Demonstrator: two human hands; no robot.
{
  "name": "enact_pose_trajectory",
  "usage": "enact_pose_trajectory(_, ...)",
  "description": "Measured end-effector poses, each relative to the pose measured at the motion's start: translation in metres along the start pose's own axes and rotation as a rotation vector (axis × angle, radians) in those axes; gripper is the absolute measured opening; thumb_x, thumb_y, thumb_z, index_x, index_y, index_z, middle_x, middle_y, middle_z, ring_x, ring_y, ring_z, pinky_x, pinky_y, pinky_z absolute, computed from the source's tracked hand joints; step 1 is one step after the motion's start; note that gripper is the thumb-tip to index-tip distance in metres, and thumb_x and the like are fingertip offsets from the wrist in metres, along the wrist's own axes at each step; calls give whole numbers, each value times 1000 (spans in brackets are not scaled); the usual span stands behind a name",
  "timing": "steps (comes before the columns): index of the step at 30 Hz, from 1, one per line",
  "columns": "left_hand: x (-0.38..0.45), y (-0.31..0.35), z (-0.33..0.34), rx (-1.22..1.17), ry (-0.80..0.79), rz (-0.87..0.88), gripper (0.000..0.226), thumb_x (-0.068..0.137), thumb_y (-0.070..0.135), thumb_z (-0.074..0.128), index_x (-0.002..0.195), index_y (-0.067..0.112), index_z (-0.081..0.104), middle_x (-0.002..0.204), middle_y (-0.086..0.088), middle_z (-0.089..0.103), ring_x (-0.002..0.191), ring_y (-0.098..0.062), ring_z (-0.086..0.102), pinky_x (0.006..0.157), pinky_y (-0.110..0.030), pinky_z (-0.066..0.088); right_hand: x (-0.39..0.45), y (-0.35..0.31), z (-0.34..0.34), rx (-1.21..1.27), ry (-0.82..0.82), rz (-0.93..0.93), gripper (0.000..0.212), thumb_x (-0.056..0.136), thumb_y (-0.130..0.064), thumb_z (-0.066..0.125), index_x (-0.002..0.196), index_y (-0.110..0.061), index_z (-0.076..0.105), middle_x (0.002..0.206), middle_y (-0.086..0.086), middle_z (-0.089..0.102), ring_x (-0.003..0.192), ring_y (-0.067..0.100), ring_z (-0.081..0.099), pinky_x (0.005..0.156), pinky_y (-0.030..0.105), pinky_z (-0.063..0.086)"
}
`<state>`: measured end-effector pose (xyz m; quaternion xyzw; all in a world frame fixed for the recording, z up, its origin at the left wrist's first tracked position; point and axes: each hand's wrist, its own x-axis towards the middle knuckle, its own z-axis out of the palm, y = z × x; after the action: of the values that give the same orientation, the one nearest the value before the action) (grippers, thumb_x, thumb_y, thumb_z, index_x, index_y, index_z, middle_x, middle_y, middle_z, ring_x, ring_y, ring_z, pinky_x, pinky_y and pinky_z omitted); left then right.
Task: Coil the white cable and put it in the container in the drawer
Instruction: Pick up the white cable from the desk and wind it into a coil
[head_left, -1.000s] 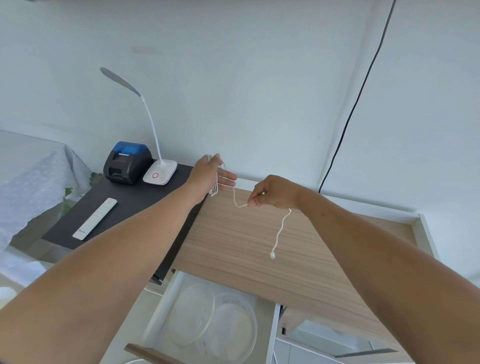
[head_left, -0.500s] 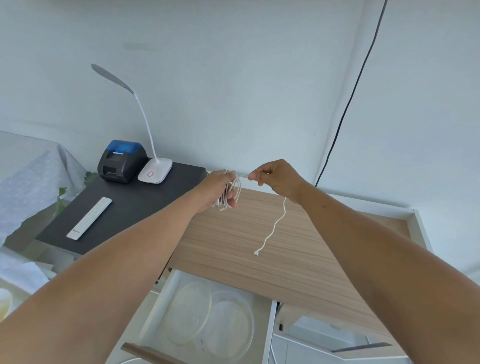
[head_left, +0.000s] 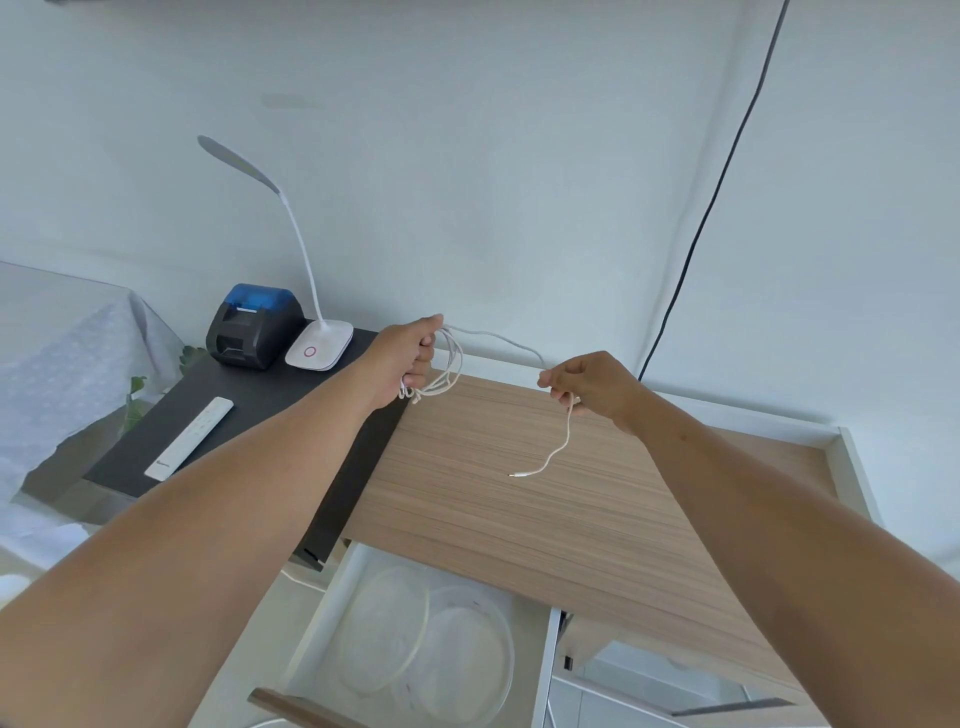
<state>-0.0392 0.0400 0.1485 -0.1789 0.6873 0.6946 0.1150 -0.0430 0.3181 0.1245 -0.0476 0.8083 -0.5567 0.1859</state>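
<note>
Since half a second ago the right hand (head_left: 592, 387) has drawn away to the right of centre frame, opening a longer span of thin white cable (head_left: 498, 340) between the two hands. Left hand (head_left: 410, 358), just left of centre, is closed in a fist around several gathered loops that hang below its fingers. Right hand pinches the cable between thumb and fingertips; below it the loose tail curls down, its small plug end showing against the light wood-grain cabinet top (head_left: 493, 499); whether it touches the top, cannot tell. At lower centre the white drawer (head_left: 332, 587) stands open, holding a round clear plastic container (head_left: 467, 660) with a clear lid leaning in it. At left, a dark side table (head_left: 270, 410) carries a black-and-blue printer (head_left: 254, 325), a white gooseneck lamp (head_left: 317, 348) and a white remote (head_left: 189, 437).
</note>
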Motion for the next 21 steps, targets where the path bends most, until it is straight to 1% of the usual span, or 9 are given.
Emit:
enact_pose_trajectory(2,1,2,0,-21,34,5,41,92,41,60,63,21,39,48,8,26,35,-8,19,32,-18,16,1,0,4,-85,13,-12,17,84,-27,73,79,-12,78,80,6,70,66,14,52,66,27,45)
enact_pose_trajectory(4,1,4,2,-62,50,15,39,92,39,60,63,21,40,47,8,26,34,-9,19,32,-17,16,4,-1,8,-168,53,-23,18,83,-30,75,77,-13,77,76,4,71,64,13,51,63,26,43)
enact_pose_trajectory(7,0,9,4,-160,93,39,39,92,35,60,62,22,39,47,8,24,33,-9,17,33,-17,15,6,0,12,-224,140,-17,18,86,-23,70,68,-20,71,66,-5,69,59,13,52,57,24,42)
enact_pose_trajectory(9,-1,14,2,-222,151,54,39,93,33,59,62,21,38,49,7,23,34,-9,16,33,-17,14,6,3,13,-152,186,3,16,87,-22,68,74,-14,73,65,-3,68,60,14,56,60,26,45)
enact_pose_trajectory(11,-2,18,-3,-244,195,61,39,95,31,56,63,21,37,48,7,23,33,-9,16,33,-17,13,4,5,11,44,235,13,15,89,-21,70,89,-6,74,68,3,68,60,17,61,61,29,50)
enact_pose_trajectory(14,-4,20,-10,-302,198,37,39,100,30,47,64,19,38,39,8,28,29,-9,18,33,-16,14,2,6,10,218,317,13,14,87,-17,72,98,-8,72,70,6,68,53,17,61,53,28,51)
enact_pose_trajectory(16,-4,20,-10,-358,185,34,38,102,28,43,66,18,41,39,7,37,27,-9,24,35,-16,17,4,5,13,50,362,-5,7,86,-19,72,89,-13,74,68,2,69,48,14,57,49,25,47)
enact_pose_trajectory(18,-4,19,-5,-366,185,52,35,104,28,42,71,16,44,42,2,50,28,-11,32,37,-16,25,5,2,20,-243,356,-42,12,87,-23,69,79,-17,74,71,0,71,57,16,61,56,27,51)
enact_pose_trajectory(21,-5,18,5,-302,157,78,28,104,30,43,82,14,45,50,-7,67,33,-17,54,39,-19,42,6,-6,32,-551,160,-96,12,87,-26,68,82,-20,77,80,-4,73,74,17,67,67,29,56)
